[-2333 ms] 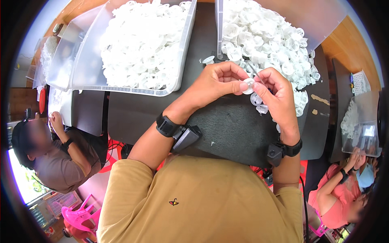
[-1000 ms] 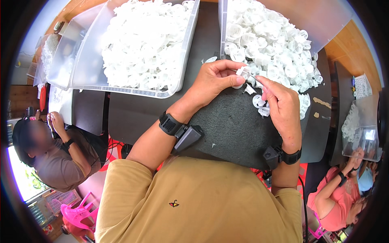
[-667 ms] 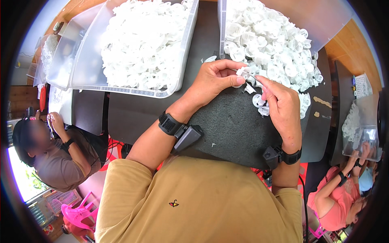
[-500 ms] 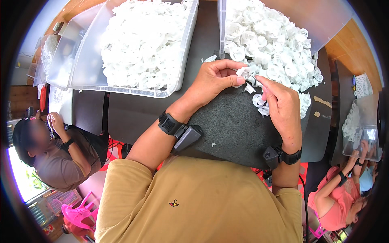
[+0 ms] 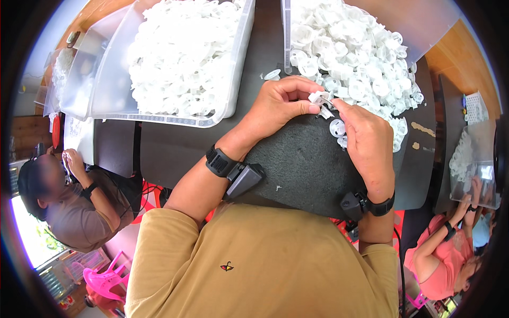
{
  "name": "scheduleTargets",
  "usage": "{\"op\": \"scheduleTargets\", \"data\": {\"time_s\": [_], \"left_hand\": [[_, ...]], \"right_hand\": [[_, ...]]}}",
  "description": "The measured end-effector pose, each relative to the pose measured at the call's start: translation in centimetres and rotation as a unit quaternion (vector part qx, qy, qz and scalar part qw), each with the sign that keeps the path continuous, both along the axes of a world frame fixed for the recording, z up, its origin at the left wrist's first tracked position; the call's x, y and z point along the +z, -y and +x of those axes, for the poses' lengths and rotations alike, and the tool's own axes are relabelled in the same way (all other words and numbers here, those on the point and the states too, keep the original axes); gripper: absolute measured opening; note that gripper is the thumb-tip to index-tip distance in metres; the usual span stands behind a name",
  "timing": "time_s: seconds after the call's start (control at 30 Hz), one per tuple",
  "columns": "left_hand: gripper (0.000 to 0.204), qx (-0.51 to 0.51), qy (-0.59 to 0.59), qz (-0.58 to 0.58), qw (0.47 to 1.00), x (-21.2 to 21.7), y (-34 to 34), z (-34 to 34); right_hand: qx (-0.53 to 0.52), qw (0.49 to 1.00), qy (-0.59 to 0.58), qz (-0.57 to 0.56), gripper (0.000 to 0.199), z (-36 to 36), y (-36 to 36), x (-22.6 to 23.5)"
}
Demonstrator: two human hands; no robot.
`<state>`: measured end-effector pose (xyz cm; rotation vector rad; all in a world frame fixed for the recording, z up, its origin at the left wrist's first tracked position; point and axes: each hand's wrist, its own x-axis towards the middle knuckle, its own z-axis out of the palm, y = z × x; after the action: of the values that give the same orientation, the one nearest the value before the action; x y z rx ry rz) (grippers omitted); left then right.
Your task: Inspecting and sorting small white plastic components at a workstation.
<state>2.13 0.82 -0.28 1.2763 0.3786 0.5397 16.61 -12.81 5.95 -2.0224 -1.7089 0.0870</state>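
Between thumb and fingers, my left hand (image 5: 286,100) pinches a small white plastic part (image 5: 319,97) over the far edge of a dark mat (image 5: 302,153). My right hand (image 5: 366,127) is closed around a thin metal tool (image 5: 330,102) whose tip touches the part; its handle is hidden in the fingers, so its kind cannot be made out. Close under the held part is a small white scrap (image 5: 325,112). Beside my right hand lie a few round white plastic pieces (image 5: 337,128), next to a large heap of white plastic parts (image 5: 355,58).
A clear plastic bin (image 5: 225,114) full of white parts stands at the far left of the dark table (image 5: 175,153). Another clear bin (image 5: 287,37) lies behind the heap. One person (image 5: 85,206) works at the left, another (image 5: 437,254) at the right beside a clear bin (image 5: 480,180).
The white part has turned a little in my left fingers. My right hand has shifted slightly, bringing the metal tool closer against the part. The scrap beneath has tilted.
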Motion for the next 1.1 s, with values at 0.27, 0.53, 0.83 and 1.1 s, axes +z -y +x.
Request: {"op": "scheduleTargets", "data": {"time_s": [0.27, 0.53, 0.83, 1.1], "left_hand": [[0.027, 0.020, 0.003, 0.003, 1.000, -0.2, 0.2, 0.2], [0.034, 0.050, 0.030, -0.112, 0.992, -0.8, -0.2, 0.1], [0.035, 0.064, 0.066, -0.196, 0.976, 0.0, 0.3, 0.3], [0.034, 0.047, 0.054, -0.184, 0.980, -0.6, 0.2, 0.3]], "right_hand": [[0.034, 0.999, 0.005, 0.016, 0.027, 1.1, 0.0, -0.2], [-0.025, 0.993, -0.114, 0.029, 0.024, 0.4, -0.2, -0.2], [-0.014, 0.997, -0.059, 0.037, 0.024, -0.2, -0.7, -0.5], [-0.004, 0.998, -0.050, 0.045, 0.024, -0.7, -0.8, -0.9]]}}
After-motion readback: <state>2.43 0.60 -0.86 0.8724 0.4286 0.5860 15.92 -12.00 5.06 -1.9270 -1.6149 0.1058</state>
